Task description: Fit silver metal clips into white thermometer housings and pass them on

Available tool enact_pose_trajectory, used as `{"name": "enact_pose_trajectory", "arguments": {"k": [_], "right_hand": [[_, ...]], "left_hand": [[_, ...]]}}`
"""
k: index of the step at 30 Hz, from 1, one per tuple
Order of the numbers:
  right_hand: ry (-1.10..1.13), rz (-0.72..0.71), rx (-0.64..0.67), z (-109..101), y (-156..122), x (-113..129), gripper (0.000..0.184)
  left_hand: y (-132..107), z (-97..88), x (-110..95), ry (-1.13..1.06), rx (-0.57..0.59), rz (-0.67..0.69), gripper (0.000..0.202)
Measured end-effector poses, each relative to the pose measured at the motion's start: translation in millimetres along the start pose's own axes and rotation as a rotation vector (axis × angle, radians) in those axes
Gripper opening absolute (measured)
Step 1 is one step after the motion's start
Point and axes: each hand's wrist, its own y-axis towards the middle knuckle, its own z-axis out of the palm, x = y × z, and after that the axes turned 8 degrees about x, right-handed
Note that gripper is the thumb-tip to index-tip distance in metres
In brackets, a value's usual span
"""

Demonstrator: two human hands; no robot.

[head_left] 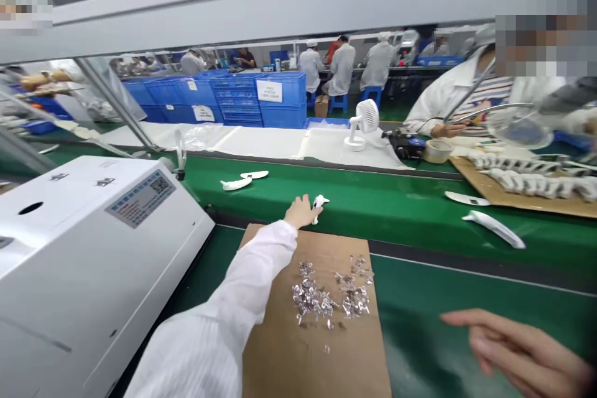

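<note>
The person's left hand (301,211) was stretched out at the end of a white sleeve, its fingers curled around one end of a small white plastic shell (321,202). The shell lay on the near edge of the green conveyor belt (387,205), just past the far edge of a cardboard sheet (280,348). The right hand (517,348) hung low at the right over the green mat, blurred, with its fingers loosely spread and nothing in them.

On the cardboard, between the two hands, sat a loose heap of small shiny metal clips (331,295). To the left of the sleeve stood a big white machine (84,242) with a label panel on its sloping top.

Further along the belt lay more white shells: two (242,180) up to the left, well apart from the hand, and two longer ones (492,227) off to the right. Across the belt a co-worker in a white coat (443,99) sat by a second cardboard (476,177) carrying rows of white parts, with a roll of tape (437,150) and a small white fan (364,121) close by. Behind them were stacked blue crates (242,99).
</note>
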Motion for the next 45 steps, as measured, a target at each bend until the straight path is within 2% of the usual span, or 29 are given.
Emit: {"name": "enact_pose_trajectory", "arguments": {"k": [3, 6, 9, 11, 14, 17, 19, 21, 24, 26, 29, 32, 36, 39, 42, 45], "right_hand": [[0.024, 0.012, 0.052, 43, -14, 11, 0.060], [0.020, -0.005, -0.074, 65, -28, 16, 0.065], [0.017, 0.019, -0.211, 84, -40, 6, 0.062], [0.029, 0.052, -0.257, 99, -44, -4, 0.061], [0.069, 0.082, -0.245, 116, -40, -7, 0.063], [0.038, 0.039, -0.195, 121, -25, 12, 0.064], [-0.013, -0.029, -0.160, 122, -8, 36, 0.064], [-0.070, -0.115, -0.120, 123, 13, 66, 0.063], [-0.209, -0.234, -0.027, 129, 56, 118, 0.057], [-0.395, -0.294, 0.041, 138, 90, 154, 0.050], [-0.788, -0.348, 0.122, 156, 151, 202, 0.039], [-0.949, -0.338, 0.096, 178, 213, 241, 0.040], [-1.069, -0.312, -0.022, 212, 282, 278, 0.046], [-1.125, -0.332, -0.059, 232, 317, 300, 0.041], [-1.172, -0.348, -0.019, 242, 337, 321, 0.039], [-1.221, -0.328, 0.039, 239, 342, 333, 0.036]], "left_hand": [[20, 34.5, -14, -0.114, -0.040, 0.036, 0.043], [28, 41.2, -20, -0.295, -0.007, 0.091, 0.029], [26, 28.9, -25, -0.516, 0.092, 0.114, 0.023], [14, 15.5, -23, -0.669, 0.165, 0.127, 0.020], [-24, -8.8, -7, -0.852, 0.244, 0.149, 0.021], [-75, -33.9, 19, -1.088, 0.310, 0.204, 0.036], [-108, -48.4, 37, -1.271, 0.323, 0.229, 0.049], [-136, -59.8, 54, -1.401, 0.285, 0.215, 0.059], [-163, -70.9, 79, -1.544, 0.210, 0.158, 0.063], [-173, -76.1, 95, -1.651, 0.185, 0.106, 0.051], [-182, -81.6, 112, -1.772, 0.176, 0.004, 0.022], [-190, -81.9, 120, -1.800, 0.157, -0.078, 0.020], [-204, -72.6, 125, -1.789, 0.162, -0.165, 0.025], [-214, -63.7, 133, -1.768, 0.130, -0.240, 0.037], [-218, -58.9, 143, -1.762, 0.077, -0.304, 0.044], [-218, -60.9, 149, -1.764, 0.038, -0.332, 0.047]]}}
